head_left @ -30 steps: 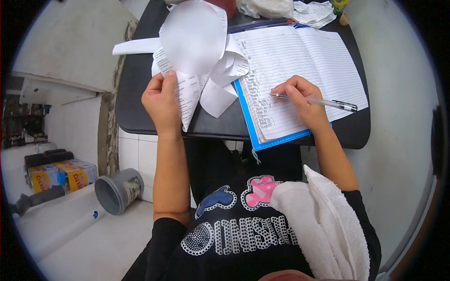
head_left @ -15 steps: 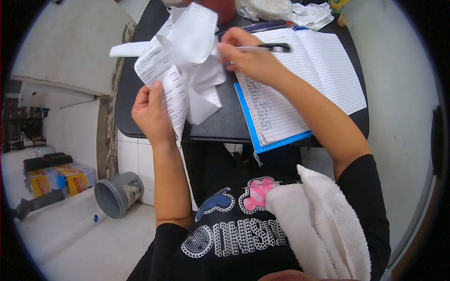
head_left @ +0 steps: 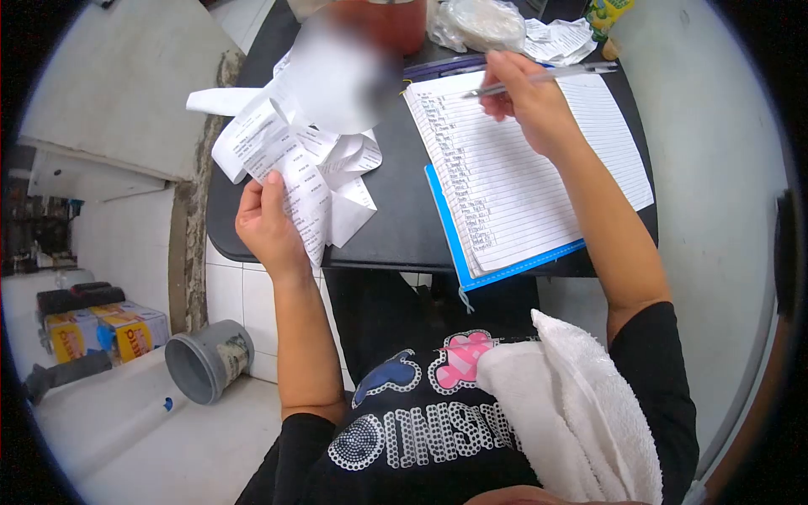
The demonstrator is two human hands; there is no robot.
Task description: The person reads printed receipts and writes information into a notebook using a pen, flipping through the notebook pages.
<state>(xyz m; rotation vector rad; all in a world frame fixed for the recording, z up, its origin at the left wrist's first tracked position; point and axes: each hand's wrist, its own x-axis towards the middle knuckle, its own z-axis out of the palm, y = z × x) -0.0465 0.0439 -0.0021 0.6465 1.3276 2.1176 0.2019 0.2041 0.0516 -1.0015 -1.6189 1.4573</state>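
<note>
White paper: the lined notebook (head_left: pixel 547 189) lies on the black table (head_left: pixel 396 210), to the right of the left hand (head_left: pixel 271 223). Its long axis runs from near to far, the far end leaning left. Handwritten entries (head_left: pixel 455 172) follow the left margin. A blue cover (head_left: pixel 449 225) projects beyond the left and near edges.

Right hand (head_left: pixel 532 97): nearer to the notebook, positioned over its far part. Thumb and fingers pinch a clear pen (head_left: pixel 574 71). Pen axis: roughly crosswise to the notebook, tip directed left. Tip position: just right of the far entries. Contact between tip and page: cannot be determined.

Left hand: thumb and fingers pinch the near part of a printed paper strip (head_left: pixel 305 195). The strip extends away from the hand in loose folds, left of the notebook and apart from it
</note>
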